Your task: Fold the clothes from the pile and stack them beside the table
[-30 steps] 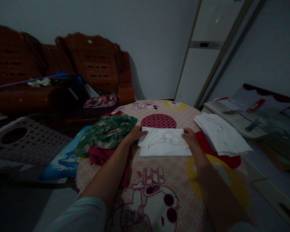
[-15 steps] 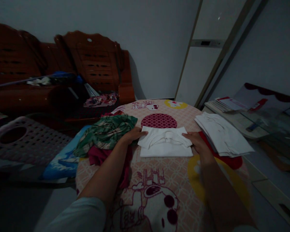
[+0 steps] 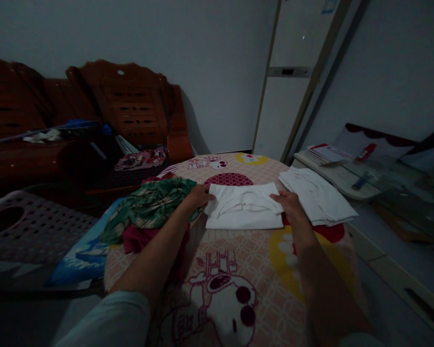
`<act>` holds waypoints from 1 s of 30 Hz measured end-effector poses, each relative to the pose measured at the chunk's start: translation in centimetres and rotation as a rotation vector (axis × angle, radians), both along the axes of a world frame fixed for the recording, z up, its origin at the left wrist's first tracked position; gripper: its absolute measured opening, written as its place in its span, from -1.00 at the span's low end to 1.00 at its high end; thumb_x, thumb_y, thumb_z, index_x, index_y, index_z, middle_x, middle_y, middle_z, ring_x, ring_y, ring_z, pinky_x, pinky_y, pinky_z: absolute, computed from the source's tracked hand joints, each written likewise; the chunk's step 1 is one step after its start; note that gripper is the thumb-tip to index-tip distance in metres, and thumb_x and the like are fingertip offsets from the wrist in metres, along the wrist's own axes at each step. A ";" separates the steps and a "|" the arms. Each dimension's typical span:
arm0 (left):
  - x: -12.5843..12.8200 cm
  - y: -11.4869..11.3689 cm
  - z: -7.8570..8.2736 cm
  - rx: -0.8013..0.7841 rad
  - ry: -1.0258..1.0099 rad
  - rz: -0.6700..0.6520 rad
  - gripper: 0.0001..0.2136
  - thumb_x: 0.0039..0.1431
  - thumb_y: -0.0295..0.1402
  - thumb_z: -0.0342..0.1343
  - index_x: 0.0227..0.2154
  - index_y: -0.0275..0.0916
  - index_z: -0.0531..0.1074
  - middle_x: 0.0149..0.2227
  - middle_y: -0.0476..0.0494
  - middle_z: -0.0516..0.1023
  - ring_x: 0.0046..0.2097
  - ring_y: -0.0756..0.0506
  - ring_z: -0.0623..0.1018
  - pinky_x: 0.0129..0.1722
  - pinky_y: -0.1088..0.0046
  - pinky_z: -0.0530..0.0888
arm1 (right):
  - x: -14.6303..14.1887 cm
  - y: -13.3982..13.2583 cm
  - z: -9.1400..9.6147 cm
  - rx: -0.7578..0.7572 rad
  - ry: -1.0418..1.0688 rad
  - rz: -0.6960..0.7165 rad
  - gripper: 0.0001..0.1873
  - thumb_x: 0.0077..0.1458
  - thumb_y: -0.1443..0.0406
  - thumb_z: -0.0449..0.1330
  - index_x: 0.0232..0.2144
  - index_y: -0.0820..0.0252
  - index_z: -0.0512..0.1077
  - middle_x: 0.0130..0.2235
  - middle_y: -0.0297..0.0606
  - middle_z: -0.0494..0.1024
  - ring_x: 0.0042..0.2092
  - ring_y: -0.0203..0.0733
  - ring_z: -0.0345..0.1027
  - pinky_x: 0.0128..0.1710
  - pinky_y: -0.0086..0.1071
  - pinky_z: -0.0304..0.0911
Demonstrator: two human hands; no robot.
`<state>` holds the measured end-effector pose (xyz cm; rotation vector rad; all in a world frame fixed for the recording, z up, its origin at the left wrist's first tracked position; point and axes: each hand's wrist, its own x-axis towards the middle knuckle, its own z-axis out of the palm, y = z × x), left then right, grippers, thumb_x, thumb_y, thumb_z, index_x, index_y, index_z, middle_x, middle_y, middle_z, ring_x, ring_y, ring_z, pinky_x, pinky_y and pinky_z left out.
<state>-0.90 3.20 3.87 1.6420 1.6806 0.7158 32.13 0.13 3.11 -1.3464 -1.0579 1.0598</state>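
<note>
A white folded T-shirt [image 3: 244,219], its neckline on top, is held flat in front of me over the patterned tablecloth [image 3: 260,260]. My left hand [image 3: 199,196] grips its left edge, thumb on top and fingers underneath. At the opposite edge my right hand [image 3: 287,201] pinches the cloth in the same way. Whether the shirt rests on the table or is slightly raised, I cannot tell. Just beyond my right hand lies a stack of folded white clothes [image 3: 320,197]. Beside my left hand is a loose heap with a green plaid garment [image 3: 148,205] and a dark pink garment [image 3: 139,238].
A blue printed cushion or bag [image 3: 83,250] and a pale woven plastic basket [image 3: 39,221] are left of the round table. Behind stands a carved wooden sofa [image 3: 126,103] with cloths on it. A glass-topped cabinet [image 3: 361,188] with papers is at the right.
The camera view has shifted and turned a little right. Both hands still hold the T-shirt, which has moved slightly right and away, closer to the white stack.
</note>
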 end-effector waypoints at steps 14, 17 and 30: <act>24.0 10.9 9.6 0.458 -0.080 -0.186 -0.78 0.12 -0.57 0.06 -0.16 -0.37 0.46 -0.14 -0.33 0.60 -0.06 -0.13 0.57 0.01 0.33 0.41 | 7.7 -2.8 1.6 0.408 -0.170 -0.802 -0.28 -0.14 0.21 0.26 0.09 0.44 0.33 -0.28 -0.10 0.55 -0.30 -0.10 0.45 -0.41 -0.33 0.35; 28.1 11.3 9.8 0.494 -0.086 -0.295 -0.64 0.10 -0.61 0.09 -0.01 -0.38 0.37 -0.02 -0.36 0.54 0.03 -0.14 0.52 0.06 0.32 0.36 | 8.8 -3.8 1.9 0.433 -0.366 -0.866 -0.14 -0.04 0.20 0.22 0.27 0.46 0.13 -0.29 -0.11 0.50 -0.32 -0.10 0.42 -0.41 -0.33 0.32; 36.1 14.0 3.3 0.464 -0.013 -0.756 -0.39 0.19 -0.41 0.03 0.29 -0.44 0.07 0.34 -0.43 0.13 0.38 -0.25 0.09 0.33 0.21 0.07 | 11.8 -3.2 -0.3 0.190 -0.797 -0.938 -0.60 0.04 0.25 0.09 -0.18 0.42 0.56 -0.39 -0.04 0.52 -0.36 -0.04 0.35 -0.24 -0.19 0.28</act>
